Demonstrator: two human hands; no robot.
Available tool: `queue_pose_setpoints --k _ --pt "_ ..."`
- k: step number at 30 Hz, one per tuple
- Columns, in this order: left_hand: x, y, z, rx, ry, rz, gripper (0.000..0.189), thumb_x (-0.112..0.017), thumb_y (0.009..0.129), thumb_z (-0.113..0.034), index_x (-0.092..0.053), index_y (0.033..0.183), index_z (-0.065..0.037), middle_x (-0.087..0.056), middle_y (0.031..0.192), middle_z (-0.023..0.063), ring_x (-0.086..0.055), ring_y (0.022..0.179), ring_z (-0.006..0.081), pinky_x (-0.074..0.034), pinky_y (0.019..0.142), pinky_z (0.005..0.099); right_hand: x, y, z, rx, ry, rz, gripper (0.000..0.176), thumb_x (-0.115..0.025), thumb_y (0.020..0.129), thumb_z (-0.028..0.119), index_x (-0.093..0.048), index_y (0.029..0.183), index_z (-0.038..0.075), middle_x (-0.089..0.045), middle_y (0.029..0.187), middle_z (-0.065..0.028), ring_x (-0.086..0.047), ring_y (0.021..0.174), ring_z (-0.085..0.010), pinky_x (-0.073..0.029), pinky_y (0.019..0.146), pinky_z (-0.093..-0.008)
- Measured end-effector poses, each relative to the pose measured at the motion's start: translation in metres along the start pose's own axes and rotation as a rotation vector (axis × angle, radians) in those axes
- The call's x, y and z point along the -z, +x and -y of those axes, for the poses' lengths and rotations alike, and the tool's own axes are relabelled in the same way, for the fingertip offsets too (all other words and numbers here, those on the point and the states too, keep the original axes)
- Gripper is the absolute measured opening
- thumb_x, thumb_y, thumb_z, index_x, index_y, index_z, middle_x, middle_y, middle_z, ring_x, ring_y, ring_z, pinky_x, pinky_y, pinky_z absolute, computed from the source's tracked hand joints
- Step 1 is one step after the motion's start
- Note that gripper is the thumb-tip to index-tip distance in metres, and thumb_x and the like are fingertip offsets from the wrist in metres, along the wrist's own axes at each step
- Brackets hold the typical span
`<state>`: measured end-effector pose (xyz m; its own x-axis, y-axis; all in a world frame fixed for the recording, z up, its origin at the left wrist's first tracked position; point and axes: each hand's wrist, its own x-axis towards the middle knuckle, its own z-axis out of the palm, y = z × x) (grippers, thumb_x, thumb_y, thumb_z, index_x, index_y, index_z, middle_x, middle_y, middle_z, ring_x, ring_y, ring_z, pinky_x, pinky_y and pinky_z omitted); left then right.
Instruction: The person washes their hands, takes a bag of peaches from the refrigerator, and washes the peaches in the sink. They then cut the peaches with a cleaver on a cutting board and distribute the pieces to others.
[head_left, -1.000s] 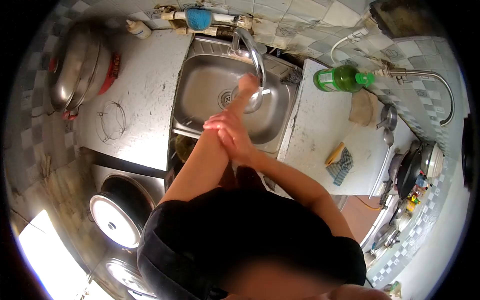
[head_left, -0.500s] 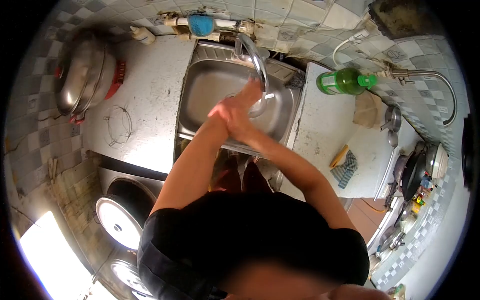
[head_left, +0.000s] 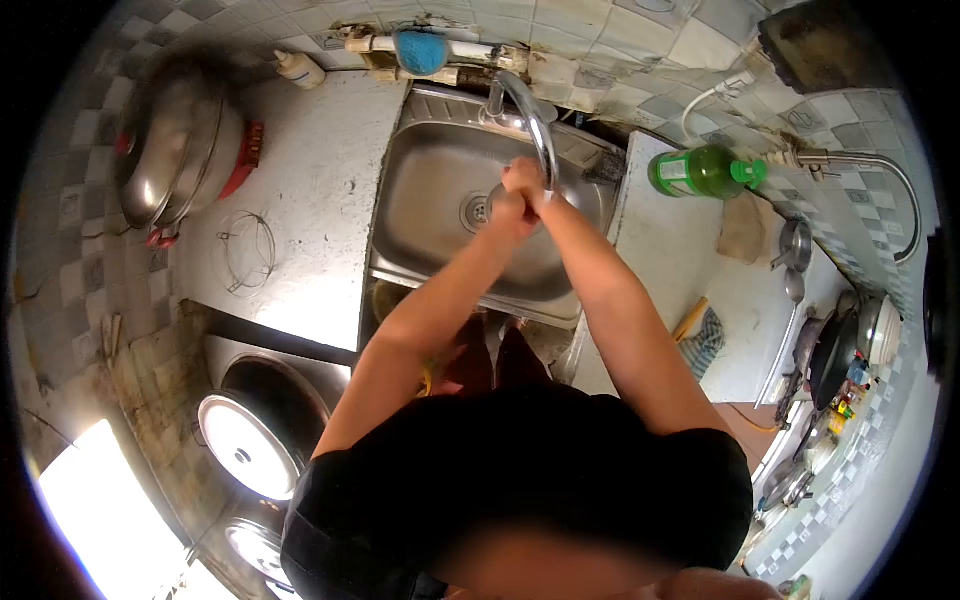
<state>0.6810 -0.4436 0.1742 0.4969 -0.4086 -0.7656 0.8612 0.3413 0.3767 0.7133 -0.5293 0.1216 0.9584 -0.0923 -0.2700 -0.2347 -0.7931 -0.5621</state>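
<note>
Both hands meet under the faucet, over the sink.
The left hand (head_left: 511,213) and the right hand (head_left: 522,176) are together, pressed one against the other beneath the spout of the faucet (head_left: 533,115), above the basin of the sink (head_left: 425,180) and just to the right of its drain (head_left: 475,213); how the fingers of each are curled I cannot tell. The sink lies between the left desk (head_left: 320,190) and the right desk (head_left: 660,260). On the left desk, a large metal pot (head_left: 175,165) is by the left edge, a thin wire stand (head_left: 247,268) towards the near left corner. On the right desk, a green bottle (head_left: 700,172) lies on its side near the far left corner, and a checked cloth (head_left: 705,346) towards the near edge.
</note>
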Motion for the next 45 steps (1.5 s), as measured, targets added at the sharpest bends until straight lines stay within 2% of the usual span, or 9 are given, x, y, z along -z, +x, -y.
queue_pose_setpoints --k 13,16,20,27,32,35,37,41,45 --pt "-0.042 -0.092 -0.005 0.235 -0.237 0.205 0.042 -0.068 0.079 -0.021 -0.051 0.112 -0.002 -0.059 0.104 0.0139 -0.059 0.088 0.0290 -0.051 0.078 0.0441 0.025 0.004 0.040 0.239 -1.000 0.099 0.017 -0.057 0.080 0.014 -0.074 0.079 0.017 -0.070 0.082 -0.0075 -0.068 0.085 -0.0268 -0.049 0.075 -0.0458" --pt "-0.015 -0.021 -0.005 0.173 -0.488 0.081 0.032 -0.067 0.079 -0.021 -0.054 0.103 -0.003 -0.060 0.095 0.0130 -0.059 0.080 0.0307 -0.053 0.069 0.0440 0.013 0.006 0.052 -0.445 -0.057 0.059 0.035 -0.063 0.081 0.019 -0.064 0.110 -0.001 -0.062 0.111 -0.0237 -0.063 0.100 -0.0363 -0.045 0.094 -0.0545" --pt "-0.027 -0.030 -0.008 0.082 -0.282 0.084 0.027 -0.064 0.086 -0.030 -0.057 0.099 -0.008 -0.059 0.089 0.0057 -0.058 0.083 0.0226 -0.051 0.075 0.0385 -0.004 0.007 0.022 -0.368 1.625 0.029 0.064 -0.069 0.078 0.022 -0.043 0.131 -0.005 -0.058 0.116 -0.0262 -0.058 0.106 -0.0390 -0.044 0.095 -0.0525" --pt "-0.009 0.013 0.002 -0.166 -0.602 0.280 0.042 -0.046 0.097 -0.045 -0.059 0.086 -0.006 -0.062 0.087 0.0056 -0.057 0.078 0.0173 -0.049 0.068 0.0320 0.026 -0.115 0.107 0.013 -0.172 -0.692 0.093 -0.067 0.081 0.026 -0.007 0.146 -0.004 -0.058 0.113 -0.0251 -0.061 0.100 -0.0359 -0.052 0.084 -0.0394" --pt "-0.008 0.109 0.001 -0.220 -0.617 0.220 0.044 -0.037 0.100 -0.040 -0.058 0.091 -0.002 -0.064 0.085 0.0097 -0.061 0.072 0.0194 -0.052 0.070 0.0295 0.063 -0.148 0.144 -0.588 1.535 -0.004 0.069 -0.069 0.077 0.025 -0.035 0.133 0.002 -0.058 0.105 -0.0171 -0.056 0.108 -0.0296 -0.047 0.089 -0.0375" --pt "-0.035 0.030 -0.001 -0.049 -1.064 0.187 0.020 -0.043 0.099 -0.016 -0.057 0.096 -0.001 -0.063 0.094 0.0095 -0.061 0.090 0.0249 -0.053 0.086 0.0338 0.036 -0.094 0.061 -0.157 1.943 -0.095 0.045 -0.064 0.080 0.022 -0.046 0.117 0.004 -0.058 0.101 -0.0136 -0.061 0.089 -0.0261 -0.050 0.080 -0.0383" --pt "-0.022 0.042 0.018 -0.304 -0.599 0.454 0.016 -0.045 0.097 -0.014 -0.057 0.096 -0.003 -0.062 0.093 0.0071 -0.059 0.094 0.0261 -0.050 0.089 0.0381 0.016 -0.053 0.032 -0.137 1.751 -0.547 0.038 -0.059 0.082 0.021 -0.048 0.113 0.003 -0.060 0.094 -0.0134 -0.059 0.075 -0.0246 -0.051 0.072 -0.0382" --pt "-0.022 -0.015 0.010 -0.344 -0.296 0.156 0.020 -0.044 0.085 -0.001 -0.056 0.102 -0.002 -0.059 0.092 0.0120 -0.056 0.089 0.0258 -0.045 0.081 0.0331 0.063 -0.074 0.056 -0.347 1.923 -0.049 0.025 -0.053 0.085 0.023 -0.055 0.099 0.002 -0.059 0.080 -0.0125 -0.057 0.069 -0.0250 -0.050 0.068 -0.0375" --pt "0.004 -0.032 -0.015 -1.188 1.230 0.082 0.024 -0.046 0.084 0.000 -0.053 0.106 0.000 -0.061 0.098 0.0221 -0.058 0.088 0.0367 -0.047 0.077 0.0403 0.018 -0.056 0.038 -0.442 2.056 -0.181 0.032 -0.042 0.091 0.027 -0.053 0.073 0.003 -0.054 0.065 -0.0104 -0.054 0.062 -0.0257 -0.050 0.066 -0.0385"
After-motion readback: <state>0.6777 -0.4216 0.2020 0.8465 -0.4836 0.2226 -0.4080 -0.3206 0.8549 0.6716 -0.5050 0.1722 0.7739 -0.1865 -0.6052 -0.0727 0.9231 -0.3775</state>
